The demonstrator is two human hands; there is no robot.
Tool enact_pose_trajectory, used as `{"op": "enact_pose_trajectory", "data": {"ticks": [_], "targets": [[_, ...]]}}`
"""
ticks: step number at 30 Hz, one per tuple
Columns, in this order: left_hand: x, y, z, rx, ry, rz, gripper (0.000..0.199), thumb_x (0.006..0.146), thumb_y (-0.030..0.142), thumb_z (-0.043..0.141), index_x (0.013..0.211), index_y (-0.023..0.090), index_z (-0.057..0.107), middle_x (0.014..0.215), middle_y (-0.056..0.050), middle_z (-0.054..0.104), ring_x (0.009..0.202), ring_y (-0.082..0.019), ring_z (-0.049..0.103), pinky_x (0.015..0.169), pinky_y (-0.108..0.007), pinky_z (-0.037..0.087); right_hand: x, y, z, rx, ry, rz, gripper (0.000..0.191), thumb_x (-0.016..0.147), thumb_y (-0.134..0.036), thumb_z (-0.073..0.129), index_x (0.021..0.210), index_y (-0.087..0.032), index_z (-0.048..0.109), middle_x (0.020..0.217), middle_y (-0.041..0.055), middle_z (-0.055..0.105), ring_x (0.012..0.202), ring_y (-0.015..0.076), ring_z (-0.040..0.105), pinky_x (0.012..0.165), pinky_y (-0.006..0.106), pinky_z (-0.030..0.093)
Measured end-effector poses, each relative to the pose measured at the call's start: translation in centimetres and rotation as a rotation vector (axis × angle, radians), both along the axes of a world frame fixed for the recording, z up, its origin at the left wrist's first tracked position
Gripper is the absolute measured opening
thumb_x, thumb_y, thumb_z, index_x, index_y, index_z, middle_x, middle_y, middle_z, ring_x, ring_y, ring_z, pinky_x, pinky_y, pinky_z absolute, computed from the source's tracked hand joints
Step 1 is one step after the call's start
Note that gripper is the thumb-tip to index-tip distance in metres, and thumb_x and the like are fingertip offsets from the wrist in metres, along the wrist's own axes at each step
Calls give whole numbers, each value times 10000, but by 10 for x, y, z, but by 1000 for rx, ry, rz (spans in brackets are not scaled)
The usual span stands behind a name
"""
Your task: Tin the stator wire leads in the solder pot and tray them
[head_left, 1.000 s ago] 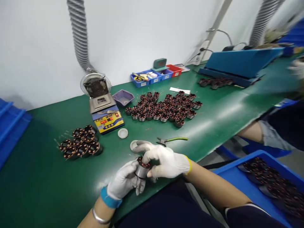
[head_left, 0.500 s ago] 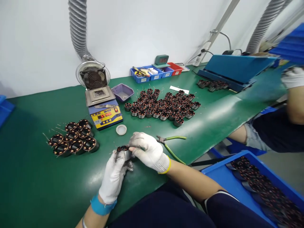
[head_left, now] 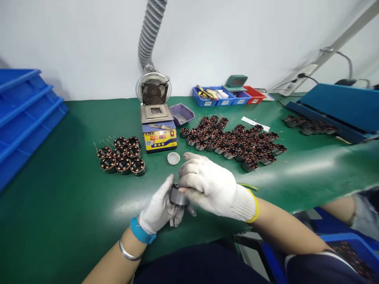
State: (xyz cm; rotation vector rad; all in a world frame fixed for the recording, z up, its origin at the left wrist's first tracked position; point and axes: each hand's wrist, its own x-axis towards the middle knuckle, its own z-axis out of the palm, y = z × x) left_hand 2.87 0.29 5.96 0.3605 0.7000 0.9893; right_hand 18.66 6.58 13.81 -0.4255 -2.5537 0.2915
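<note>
Where the gloved left hand [head_left: 158,211] grips it, the cylinder [head_left: 179,196] seems smooth metal.

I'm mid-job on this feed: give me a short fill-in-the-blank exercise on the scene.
The left hand, wearing a ____ wristband, holds a motor stator.
On the right hand, the glove has a ____ cuff edge.
The rightmost small bin in the back row is ____.
The smaller stator group flanking the solder pot is on the picture's ____ side.
Missing words: blue; yellow; red; left.
</note>
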Motion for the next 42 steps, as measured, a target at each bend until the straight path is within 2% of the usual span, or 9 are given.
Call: {"op": "enact_pose_trajectory", "data": {"ticks": [6,12,19,22,25,33,38,40,42], "targets": [[-19,3,8,81,-91,662,463,851,420,588,473,189,453,718,-51,671,787,-183,672,770,-321,568,-10,-6,12,35,-22,25,65,888,-206,565,853,-245,602,857,47,665,903,204,633,1083,517,435],[-10,-3,3,107,76,47,443,741,591,699,790,155,637,572,-14,579,442,-158,561,399,-269,459,-8,-8,11,-34,-13,20,76,885,-206,564,837,-253,600,846,27,657,890,186,638,1100,498,431],[12,-18,-2,473,663,777,568,634,193,848,1113,239,544,1154,-82,669,974,-227,694,819,-334,585,11,-6,-41,-592,638,-301,186,954,-311,477,828,-215,574,845,41,652,860,176,669,863,401,579],[14,-16,-10,463,618,742,670,724,251,795,1300,309,457,1388,-117,543,1130,-274,643,856,-382,587,8,-16,-64,-711,522,-368,250,866,-359,605,1062,-204,604,992,72,674,895,191,678,806,366,590],[17,-16,-20,452,665,616,784,766,324,760,1441,326,362,1512,-114,427,1297,-284,524,1001,-384,519,-6,-28,-83,-585,221,-317,714,726,-283,721,1383,-201,454,1330,138,572,1198,256,584,987,410,528],[2,-19,-23,667,1000,566,945,733,383,777,1520,284,263,1610,-128,222,1447,-337,292,1140,-485,358,-9,-23,-103,-389,373,-336,478,734,-347,725,1157,-201,557,1313,151,588,1219,258,578,1006,399,510],[-21,-15,-7,833,1370,354,104,822,268,673,914,224,690,987,-87,697,905,-244,666,822,-365,519,2,-18,-95,-304,453,-287,395,745,-261,683,1100,-207,520,1161,128,644,1166,224,608,940,359,537],[-26,-19,2,775,1213,237,162,861,279,628,709,222,626,664,-29,623,606,-179,587,617,-311,484,6,-15,-93,-289,462,-310,375,758,-288,685,1082,-208,515,1135,125,648,1149,223,615,933,363,539],[-30,-22,10,674,953,367,315,885,359,599,610,228,518,542,8,527,501,-155,495,542,-302,449,8,-13,-91,-279,456,-350,351,768,-310,679,1060,-208,515,1134,129,645,1142,228,618,924,370,544]]}}
